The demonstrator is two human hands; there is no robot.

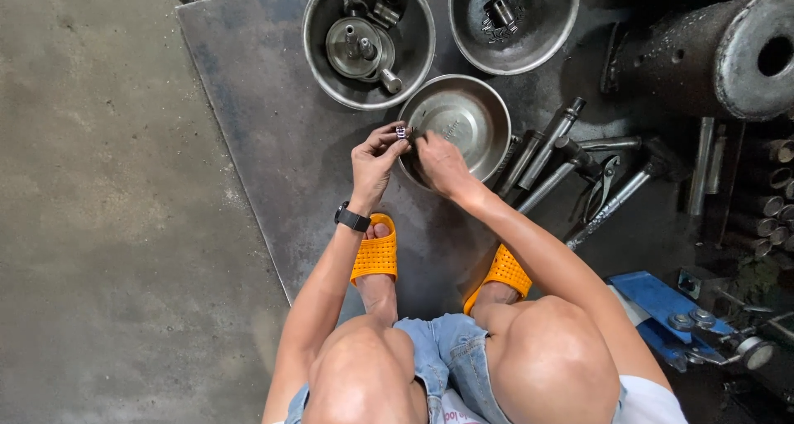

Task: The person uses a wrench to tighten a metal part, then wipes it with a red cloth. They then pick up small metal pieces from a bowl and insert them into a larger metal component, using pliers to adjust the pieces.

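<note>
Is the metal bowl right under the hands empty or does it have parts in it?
Empty, as far as visible: the nearest bowl shows bare metal inside, though the right hand covers its near edge.

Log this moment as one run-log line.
both hands pinch small metal part | above empty steel bowl | tools at right

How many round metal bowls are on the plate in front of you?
3: one round metal bowl holding parts at top left, one at top right, one nearest, under the hands.

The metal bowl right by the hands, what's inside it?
The near metal bowl looks empty: only its bare, shiny bottom shows. The right hand covers its near rim, so that edge is hidden. The left hand pinches a small metal part.
</note>
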